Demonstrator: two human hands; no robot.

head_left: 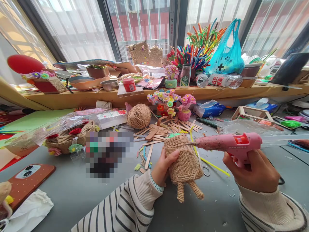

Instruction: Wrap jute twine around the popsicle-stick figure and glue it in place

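My left hand is closed around a small twine-wrapped figure, thumb across its front. Two short twine-covered legs stick out at its lower end. My right hand grips a pink hot glue gun by the handle. The gun's long, stained nozzle points left, its tip at the upper right edge of the figure; I cannot tell whether it touches. A clear glue stick runs out of the gun's back. Behind the figure lie a ball of twine and loose wooden craft sticks.
Scissors lie partly hidden behind the figure, near a yellow pipe cleaner. At left are a twine basket and a phone. Pink flowers in a pot and a tissue pack stand farther back, below a crowded window ledge.
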